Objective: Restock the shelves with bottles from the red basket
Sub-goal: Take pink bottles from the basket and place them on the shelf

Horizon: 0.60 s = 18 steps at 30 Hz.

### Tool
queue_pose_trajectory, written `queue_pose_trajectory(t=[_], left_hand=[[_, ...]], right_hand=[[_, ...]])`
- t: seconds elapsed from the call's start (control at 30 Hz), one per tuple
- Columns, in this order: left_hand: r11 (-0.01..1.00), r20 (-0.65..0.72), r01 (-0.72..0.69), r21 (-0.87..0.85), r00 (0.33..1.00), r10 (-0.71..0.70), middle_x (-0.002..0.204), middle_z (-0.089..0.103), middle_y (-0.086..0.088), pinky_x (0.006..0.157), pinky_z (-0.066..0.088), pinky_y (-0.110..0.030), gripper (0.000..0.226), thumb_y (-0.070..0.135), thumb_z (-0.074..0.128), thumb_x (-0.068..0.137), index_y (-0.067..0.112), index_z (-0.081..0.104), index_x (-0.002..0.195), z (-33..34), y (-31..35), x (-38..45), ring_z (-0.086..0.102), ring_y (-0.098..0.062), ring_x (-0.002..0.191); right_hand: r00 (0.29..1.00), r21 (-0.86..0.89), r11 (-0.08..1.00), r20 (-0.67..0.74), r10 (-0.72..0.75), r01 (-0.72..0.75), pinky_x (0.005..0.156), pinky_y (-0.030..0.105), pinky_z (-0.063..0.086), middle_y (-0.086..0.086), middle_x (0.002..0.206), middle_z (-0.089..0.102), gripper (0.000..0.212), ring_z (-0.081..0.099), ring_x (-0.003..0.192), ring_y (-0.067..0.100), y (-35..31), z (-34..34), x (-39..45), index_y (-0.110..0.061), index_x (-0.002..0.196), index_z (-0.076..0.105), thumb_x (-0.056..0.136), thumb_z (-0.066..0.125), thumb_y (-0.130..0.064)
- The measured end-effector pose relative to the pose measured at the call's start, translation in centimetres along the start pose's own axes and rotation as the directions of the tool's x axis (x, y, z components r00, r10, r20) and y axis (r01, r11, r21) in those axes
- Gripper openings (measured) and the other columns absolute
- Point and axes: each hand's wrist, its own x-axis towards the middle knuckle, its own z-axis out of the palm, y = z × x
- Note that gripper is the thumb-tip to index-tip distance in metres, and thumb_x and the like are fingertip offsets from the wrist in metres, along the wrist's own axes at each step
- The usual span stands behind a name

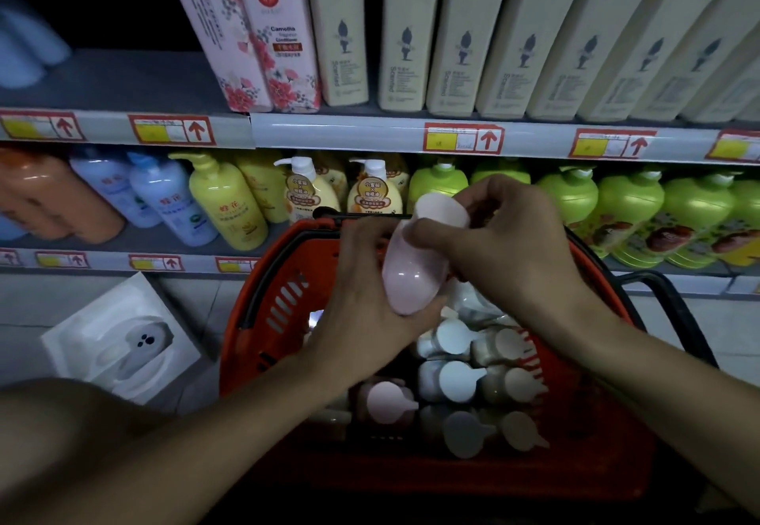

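A pale pink bottle is held tilted above the red basket, its wide end pointing up toward the shelves. My left hand grips its lower end from below. My right hand is wrapped around its upper part. Inside the basket lie several more bottles with white, grey and pink caps facing me. The upper shelf has a bare stretch to the left of the pink floral bottles.
Cream bottles fill the upper shelf's right side. The lower shelf holds orange, blue, yellow and green pump bottles. A white moulded tray lies on the floor left of the basket. The basket's black handle sticks out right.
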Motion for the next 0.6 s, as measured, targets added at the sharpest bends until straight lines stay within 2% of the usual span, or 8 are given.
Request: queue_pose_trajectory(t=[0.17, 0.23, 0.27, 0.33, 0.4, 0.47, 0.53, 0.6], left_hand=[[0.979, -0.109, 0.194, -0.054, 0.974, -0.199, 0.104, 0.062, 0.015, 0.073, 0.047, -0.009, 0.067, 0.013, 0.090, 0.063, 0.030, 0.048, 0.112, 0.3, 0.9, 1.8, 0.061, 0.007, 0.093], [0.948, -0.067, 0.278, -0.156, 0.954, -0.291, 0.106, 0.067, 0.016, 0.081, 0.052, -0.013, 0.066, 0.013, 0.093, 0.061, 0.032, 0.055, 0.112, -0.8, 1.1, 3.5, 0.063, 0.010, 0.094], [0.913, -0.039, 0.321, -0.250, 0.939, -0.341, 0.107, 0.072, 0.012, 0.087, 0.057, -0.025, 0.065, 0.014, 0.093, 0.060, 0.030, 0.060, 0.113, -1.4, 1.1, 4.2, 0.068, 0.003, 0.095], [0.823, 0.007, 0.366, -0.435, 0.915, -0.403, 0.109, 0.077, 0.004, 0.088, 0.060, -0.043, 0.061, 0.016, 0.092, 0.058, 0.025, 0.068, 0.113, -2.3, 1.2, 5.3, 0.074, -0.015, 0.099], [0.761, 0.056, 0.349, -0.547, 0.922, -0.383, 0.111, 0.077, -0.002, 0.091, 0.058, -0.045, 0.056, 0.014, 0.089, 0.058, 0.020, 0.071, 0.111, -2.6, 1.6, 6.0, 0.073, -0.022, 0.103], [0.728, 0.108, 0.333, -0.600, 0.935, -0.339, 0.112, 0.077, -0.006, 0.090, 0.058, -0.043, 0.050, 0.005, 0.084, 0.064, 0.013, 0.070, 0.111, -2.8, 2.3, 6.5, 0.073, -0.024, 0.105], [0.705, 0.129, 0.315, -0.635, 0.944, -0.305, 0.110, 0.077, -0.007, 0.085, 0.059, -0.038, 0.042, 0.003, 0.077, 0.071, 0.010, 0.070, 0.111, -3.3, 3.1, 6.8, 0.073, -0.023, 0.103], [0.734, 0.108, 0.274, -0.622, 0.958, -0.266, 0.112, 0.076, -0.006, 0.086, 0.058, -0.036, 0.044, 0.003, 0.078, 0.073, 0.011, 0.068, 0.115, -4.1, 4.1, 7.0, 0.072, -0.023, 0.106]], right_hand=[[0.999, 0.029, 1.000, -0.044, -0.007, 0.008, 0.058, 0.035, 0.051, 0.003, 0.070, 0.066, 0.043, 0.063, 0.060, 0.016, -0.7, -0.2, 0.4, -0.016, 0.082, 0.066, 0.069, 0.085, -0.051], [0.999, 0.118, 0.992, -0.046, -0.028, 0.033, 0.062, 0.042, 0.052, 0.013, 0.077, 0.067, 0.038, 0.066, 0.063, 0.027, -0.7, -1.7, 1.4, -0.017, 0.092, 0.069, 0.078, 0.079, -0.051], [0.999, 0.137, 0.990, -0.028, -0.024, 0.028, 0.067, 0.046, 0.055, 0.016, 0.083, 0.068, 0.037, 0.068, 0.070, 0.034, -0.5, -2.4, 2.0, -0.019, 0.099, 0.069, 0.080, 0.078, -0.048], [0.995, 0.099, 0.994, 0.096, 0.033, -0.043, 0.084, 0.051, 0.056, 0.014, 0.093, 0.070, 0.040, 0.069, 0.091, 0.036, 0.7, -3.4, 2.9, -0.023, 0.108, 0.068, 0.077, 0.081, -0.046], [0.938, 0.063, 0.990, 0.334, 0.096, -0.123, 0.095, 0.053, 0.055, 0.011, 0.102, 0.073, 0.043, 0.070, 0.103, 0.031, 1.8, -3.3, 3.1, -0.024, 0.108, 0.072, 0.073, 0.087, -0.043], [0.846, 0.086, 0.983, 0.524, 0.095, -0.164, 0.097, 0.049, 0.057, 0.006, 0.110, 0.077, 0.045, 0.073, 0.105, 0.023, 2.4, -2.6, 2.6, -0.022, 0.113, 0.071, 0.072, 0.088, -0.031], [0.826, 0.188, 0.966, 0.563, 0.042, -0.177, 0.097, 0.043, 0.057, 0.002, 0.112, 0.077, 0.051, 0.073, 0.107, 0.017, 2.4, -2.2, 2.2, -0.018, 0.119, 0.069, 0.071, 0.086, -0.024], [0.850, 0.301, 0.937, 0.527, -0.009, -0.177, 0.095, 0.043, 0.058, 0.005, 0.111, 0.078, 0.054, 0.074, 0.106, 0.021, 1.9, -1.9, 2.0, -0.013, 0.119, 0.070, 0.068, 0.085, -0.020]])
